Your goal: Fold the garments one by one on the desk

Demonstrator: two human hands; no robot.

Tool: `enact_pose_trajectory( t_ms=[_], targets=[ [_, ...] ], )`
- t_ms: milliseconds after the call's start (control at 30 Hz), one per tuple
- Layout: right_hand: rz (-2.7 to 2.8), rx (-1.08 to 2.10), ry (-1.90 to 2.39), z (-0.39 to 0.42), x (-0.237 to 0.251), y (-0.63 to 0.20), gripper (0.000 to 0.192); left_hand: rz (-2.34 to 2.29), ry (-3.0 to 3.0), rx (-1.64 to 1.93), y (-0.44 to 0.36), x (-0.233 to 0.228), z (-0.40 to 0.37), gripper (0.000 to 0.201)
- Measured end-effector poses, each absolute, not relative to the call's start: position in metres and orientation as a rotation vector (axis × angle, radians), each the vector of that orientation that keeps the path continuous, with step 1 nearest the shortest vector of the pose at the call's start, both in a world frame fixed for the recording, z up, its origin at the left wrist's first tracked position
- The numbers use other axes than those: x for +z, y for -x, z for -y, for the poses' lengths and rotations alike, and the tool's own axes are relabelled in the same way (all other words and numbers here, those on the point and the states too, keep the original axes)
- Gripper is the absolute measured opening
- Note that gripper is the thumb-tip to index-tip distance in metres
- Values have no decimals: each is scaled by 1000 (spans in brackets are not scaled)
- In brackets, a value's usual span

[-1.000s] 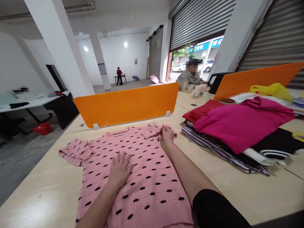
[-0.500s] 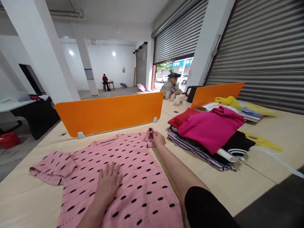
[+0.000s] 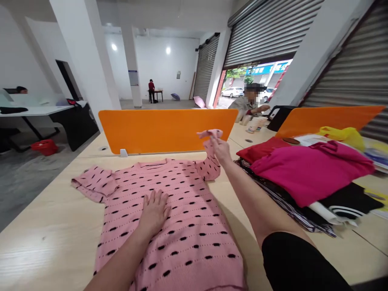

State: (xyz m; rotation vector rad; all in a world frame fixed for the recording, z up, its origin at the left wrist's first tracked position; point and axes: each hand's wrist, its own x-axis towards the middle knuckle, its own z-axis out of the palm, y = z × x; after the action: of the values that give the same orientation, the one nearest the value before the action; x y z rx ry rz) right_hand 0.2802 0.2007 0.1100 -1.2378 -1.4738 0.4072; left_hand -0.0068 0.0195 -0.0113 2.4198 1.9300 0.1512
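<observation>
Before the orange rectangular panel [image 3: 157, 131] I see a pink, black-dashed knit top [image 3: 182, 220] lying lengthwise toward it; the left hand [image 3: 154, 212] rests flat mid-body, the right hand [image 3: 221, 150], closer, pinches a raised sleeve [image 3: 209, 166].

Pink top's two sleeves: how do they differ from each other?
The right sleeve is raised, its end pinched in the right hand; the left sleeve lies on the table, untouched. The right sleeve is bent upward and bunched, while the left sleeve is spread out sideways. Both are pink with dark marks and joined to the pink top.
</observation>
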Motion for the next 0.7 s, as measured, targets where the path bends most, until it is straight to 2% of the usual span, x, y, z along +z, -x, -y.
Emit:
enact_pose_trajectory(
  t_ms=[67, 167, 267, 367, 500, 600, 700],
  targets=[
    [1687, 459, 1160, -191, 100, -239, 58, -1925, -2431, 169, 7, -12, -19, 56],
    [2147, 543, 1038, -175, 83, -193, 45, -1921, -2431, 165, 7, -13, -18, 56],
    [2224, 393, 1275, -162, 62, -174, 38, -1907, -2428, 184, 7, -13, -16, 55],
    [2273, 230, 1570, -152, 32, -166, 42, -1895, -2435, 219, 7, -12, -16, 55],
    [2392, 148, 1720, -142, -4, -158, 52, -1846, -2443, 297, 9, -11, -16, 52],
    [2390, 150, 1739, -140, -12, -156, 54, -1865, -2384, 454, 20, -8, -18, 46],
    [2387, 133, 1714, -142, -12, -158, 55, -2112, -2206, 650, 49, 0, -23, 44]
  ],
)
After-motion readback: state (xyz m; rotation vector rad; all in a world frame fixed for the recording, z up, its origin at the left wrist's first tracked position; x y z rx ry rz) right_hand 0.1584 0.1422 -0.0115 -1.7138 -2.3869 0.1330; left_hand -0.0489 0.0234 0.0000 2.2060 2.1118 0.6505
